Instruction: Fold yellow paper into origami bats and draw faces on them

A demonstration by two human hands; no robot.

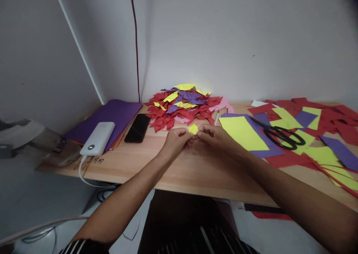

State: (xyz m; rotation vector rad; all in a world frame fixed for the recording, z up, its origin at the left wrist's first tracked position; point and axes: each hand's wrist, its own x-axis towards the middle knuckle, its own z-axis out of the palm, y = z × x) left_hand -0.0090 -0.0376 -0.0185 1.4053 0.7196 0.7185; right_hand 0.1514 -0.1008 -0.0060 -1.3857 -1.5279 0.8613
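A small piece of folded yellow paper is pinched between my two hands, above the wooden table. My left hand grips its left side with thumb and fingers closed. On its right side, my right hand holds it the same way. The fingers cover much of the paper, so its full shape is hidden. Just behind the hands lies a heap of folded paper pieces in red, yellow, purple and pink.
Left of the hands are a black phone, a white power bank with a cable, and purple sheets. To the right lie a yellow sheet, black-handled scissors, a pen and scattered red paper.
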